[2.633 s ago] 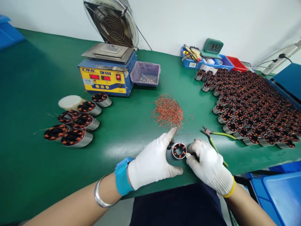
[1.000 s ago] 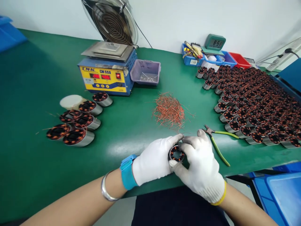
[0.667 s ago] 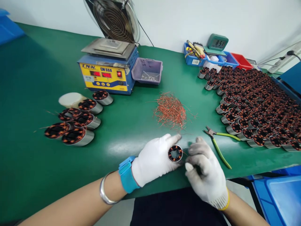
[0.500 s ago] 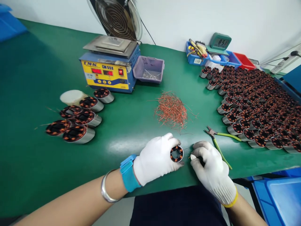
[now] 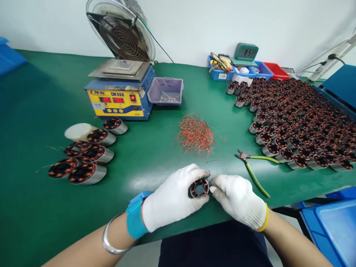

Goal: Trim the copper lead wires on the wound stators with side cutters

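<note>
Left grip (image 5: 175, 202), white-gloved: half closed round the wound ring (image 5: 206, 188), thumb and fingers on opposite edges, open face up, probably to steady it while leaving the windings visible. Ring sits near the worktop (image 5: 155, 148) front edge, between the hands. Right grip (image 5: 237, 198), also gloved: fingertips bunched just beside the ring's right edge; can't tell if anything is pinched. Cutters (image 5: 244, 156) lie spread beyond the right hand, presumably for easy reach. Copper wire pile (image 5: 196, 135) ahead of the ring, looks gathered in one spot to keep loose bits together. Wound cores (image 5: 300, 161) packed in rows far right; smaller cluster of cores (image 5: 88, 173) left, seemingly kept as a separate batch.
</note>
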Demonstrator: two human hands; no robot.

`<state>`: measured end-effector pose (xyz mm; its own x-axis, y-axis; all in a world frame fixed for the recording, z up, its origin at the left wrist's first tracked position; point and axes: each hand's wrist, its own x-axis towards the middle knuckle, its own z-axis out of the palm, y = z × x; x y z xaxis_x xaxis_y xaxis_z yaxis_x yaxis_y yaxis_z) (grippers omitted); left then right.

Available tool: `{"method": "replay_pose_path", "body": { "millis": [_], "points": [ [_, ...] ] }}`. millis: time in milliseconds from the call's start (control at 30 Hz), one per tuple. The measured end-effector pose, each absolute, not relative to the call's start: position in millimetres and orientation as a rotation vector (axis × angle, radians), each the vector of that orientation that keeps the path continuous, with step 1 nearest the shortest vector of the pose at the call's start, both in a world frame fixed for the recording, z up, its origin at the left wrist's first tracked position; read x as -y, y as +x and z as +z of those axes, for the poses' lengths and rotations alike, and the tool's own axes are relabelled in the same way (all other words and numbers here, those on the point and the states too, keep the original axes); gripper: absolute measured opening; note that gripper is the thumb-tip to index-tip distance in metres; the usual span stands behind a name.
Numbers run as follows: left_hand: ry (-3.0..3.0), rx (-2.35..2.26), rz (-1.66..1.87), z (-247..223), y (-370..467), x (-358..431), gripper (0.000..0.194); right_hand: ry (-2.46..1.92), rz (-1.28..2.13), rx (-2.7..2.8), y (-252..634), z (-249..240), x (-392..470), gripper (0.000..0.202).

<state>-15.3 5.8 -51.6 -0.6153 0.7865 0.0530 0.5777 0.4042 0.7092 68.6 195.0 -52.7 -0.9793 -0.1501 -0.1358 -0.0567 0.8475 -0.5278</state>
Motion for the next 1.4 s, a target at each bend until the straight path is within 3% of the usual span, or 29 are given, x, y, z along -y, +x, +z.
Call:
{"method": "replay_pose_path", "body": {
  "millis": [133,333,433,533,567,667,867,1033,1133,1200,1300,1400],
  "points": [
    [1.296,-2.41,1.019,-59.3,-11.0,-9.0,0.02,-0.058,-0.944,-2.633,68.7,-40.9,-209.3,0.021],
    [1.364,-2.543,1.008,-70.2,-0.9,-15.6,0.016,0.16,-1.369,-2.275,72.9,-46.7,-228.0,0.025],
    [1.356,-2.581,1.008,-71.3,1.8,-17.5,0.015,0.213,-1.276,-2.432,72.3,-43.6,-227.1,0.022],
    [1.362,-2.576,1.017,-70.1,2.1,-18.3,0.014,0.171,-1.102,-2.638,67.4,-36.3,-218.2,0.051],
    [1.363,-2.567,1.019,-69.7,1.8,-18.5,0.014,0.106,-1.08,-2.652,64.9,-34.9,-214.1,0.05],
    [1.343,-2.554,1.046,-69.3,0.8,-18.5,0.012,-0.04,-1.06,-2.589,57.4,-35.8,-202.8,0.021],
    [1.33,-2.542,1.086,-70.1,1.9,-16.6,0.022,0.204,-1.249,-2.452,62.2,-48.8,-205.6,0.029],
    [1.375,-2.582,1.049,-71.6,2.8,-16.1,0.019,0.317,-1.304,-2.394,67.6,-49.2,-221.7,0.033],
    [1.381,-2.591,1.046,-71.4,2.7,-17.3,0.017,0.307,-1.266,-2.347,58.9,-39.1,-221.7,0.029],
    [1.378,-2.582,1.052,-71.2,2.8,-18.0,0.016,0.299,-1.171,-2.359,51.4,-31.6,-215.7,0.039],
    [1.345,-2.571,1.05,-71.3,2.8,-18.2,0.014,0.187,-1.02,-2.426,45.1,-27.4,-202.6,0.026],
    [1.296,-2.568,1.068,-70.6,2.6,-17.7,0.017,0.172,-1.037,-2.442,49.0,-33.9,-193.3,0.029]
  ]
}}
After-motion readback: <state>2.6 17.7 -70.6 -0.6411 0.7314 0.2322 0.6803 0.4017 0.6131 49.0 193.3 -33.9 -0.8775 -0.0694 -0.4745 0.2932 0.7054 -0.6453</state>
